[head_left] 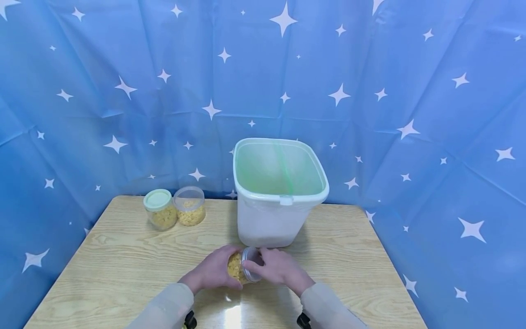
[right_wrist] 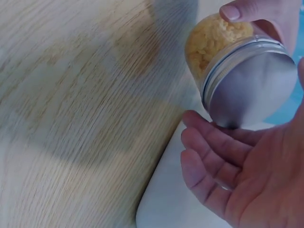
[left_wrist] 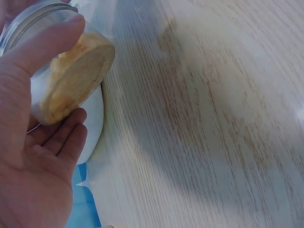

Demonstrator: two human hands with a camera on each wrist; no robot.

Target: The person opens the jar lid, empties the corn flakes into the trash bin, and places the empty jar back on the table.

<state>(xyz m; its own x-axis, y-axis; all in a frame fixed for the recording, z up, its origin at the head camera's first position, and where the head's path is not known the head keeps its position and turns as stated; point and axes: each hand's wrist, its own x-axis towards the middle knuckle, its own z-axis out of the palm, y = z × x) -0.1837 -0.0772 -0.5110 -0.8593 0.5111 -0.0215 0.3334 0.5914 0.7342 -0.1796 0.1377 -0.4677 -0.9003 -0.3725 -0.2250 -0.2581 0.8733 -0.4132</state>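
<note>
A clear jar [head_left: 235, 267] of yellow flaky pieces lies tipped on its side over the table, its silver lid [right_wrist: 251, 88] facing right. My left hand [head_left: 214, 268] grips the jar's body, thumb on one side and fingers curled under the other, as the left wrist view shows. At the lid end, my right hand [head_left: 281, 268] holds the lid's rim between thumb and fingertips. In the right wrist view those fingertips lie right at the rim's lower edge, and the thumb is mostly out of frame.
Just behind the hands stands a big white bin [head_left: 267, 224] with a see-through green top. Two more jars are at the back left: one with a mint-green lid [head_left: 158, 200], one with a clear top [head_left: 191, 214]. A starred blue curtain [head_left: 255, 77] surrounds the wooden table [head_left: 349, 274].
</note>
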